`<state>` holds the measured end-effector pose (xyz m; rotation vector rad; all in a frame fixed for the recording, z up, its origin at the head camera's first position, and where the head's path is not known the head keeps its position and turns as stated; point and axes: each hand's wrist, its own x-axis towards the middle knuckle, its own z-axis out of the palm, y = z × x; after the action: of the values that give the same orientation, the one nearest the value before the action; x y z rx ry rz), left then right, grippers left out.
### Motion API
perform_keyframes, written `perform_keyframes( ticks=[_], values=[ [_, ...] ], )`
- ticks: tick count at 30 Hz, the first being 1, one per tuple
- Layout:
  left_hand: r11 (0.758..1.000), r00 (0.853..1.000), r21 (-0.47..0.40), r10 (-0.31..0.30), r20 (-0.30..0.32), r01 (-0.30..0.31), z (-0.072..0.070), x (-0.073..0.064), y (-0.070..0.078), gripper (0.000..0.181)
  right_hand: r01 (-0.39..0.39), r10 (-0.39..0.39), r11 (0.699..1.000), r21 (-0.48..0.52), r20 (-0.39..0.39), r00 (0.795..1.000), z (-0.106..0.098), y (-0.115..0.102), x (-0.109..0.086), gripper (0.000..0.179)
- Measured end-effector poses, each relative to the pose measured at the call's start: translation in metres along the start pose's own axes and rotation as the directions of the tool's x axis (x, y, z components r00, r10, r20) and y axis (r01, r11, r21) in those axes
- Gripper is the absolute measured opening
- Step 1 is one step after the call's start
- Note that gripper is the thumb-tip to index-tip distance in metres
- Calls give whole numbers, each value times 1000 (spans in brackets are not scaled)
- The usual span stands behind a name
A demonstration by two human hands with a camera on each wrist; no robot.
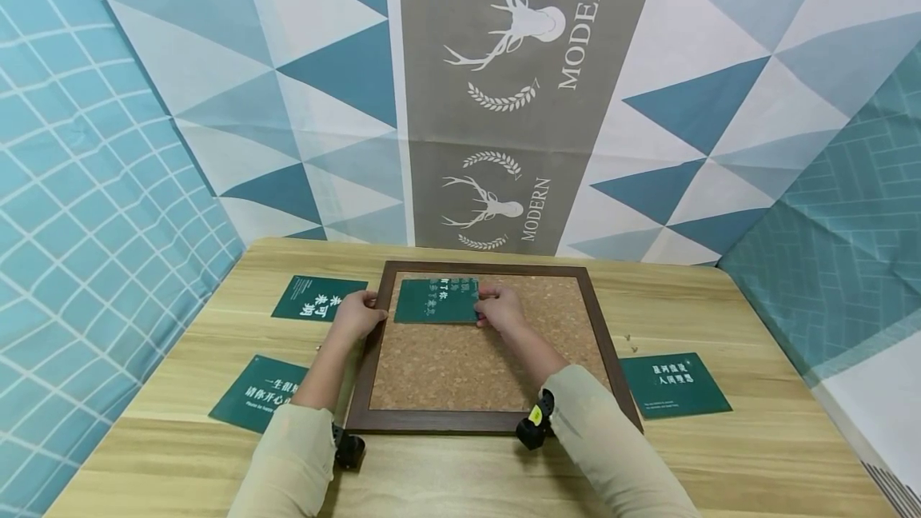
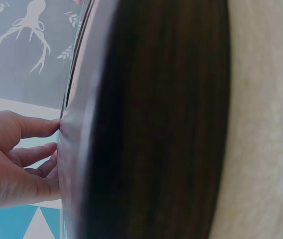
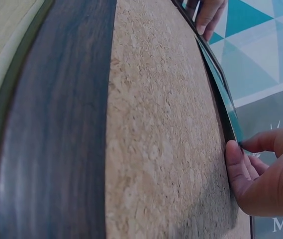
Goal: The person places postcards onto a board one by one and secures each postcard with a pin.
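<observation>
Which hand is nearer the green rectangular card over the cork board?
The right hand pinches the card's right end; the left hand touches the dark wooden frame's left side.

The cork (image 1: 439,366) below the card (image 1: 432,302) is free up to the right forearm (image 1: 534,354).

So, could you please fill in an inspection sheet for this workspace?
Surface: pale wood-grain table.
Job's things: a green card, held over the upper left of a dark-framed corkboard; three other cards lie on the table, two left of the board, one right.
Clutter: tiny bits right of the board, too small to identify.
Fingers: left fingers touch the board's left edge; right fingers pinch the green card's right end.
Cables: nothing seen.
Surroundings: wall covering with deer and triangles behind; light-blue grid covering at left.
</observation>
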<state>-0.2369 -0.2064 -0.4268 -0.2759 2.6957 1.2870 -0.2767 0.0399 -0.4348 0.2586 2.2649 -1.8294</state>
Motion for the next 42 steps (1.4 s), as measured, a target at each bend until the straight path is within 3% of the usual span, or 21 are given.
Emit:
perform_keyframes(
  ticks=[21, 42],
  values=[
    [1000, 1000, -13, -7, -4, 7, 1, 2, 0, 51, 22, -22, 999, -35, -9, 1000, -6, 0, -2, 29],
    [1000, 1000, -16, -14, -5, 14, 1, 0, 2, 51, 69, -72, 993, -100, -29, 997, -32, -1, -8, 31]
  ],
)
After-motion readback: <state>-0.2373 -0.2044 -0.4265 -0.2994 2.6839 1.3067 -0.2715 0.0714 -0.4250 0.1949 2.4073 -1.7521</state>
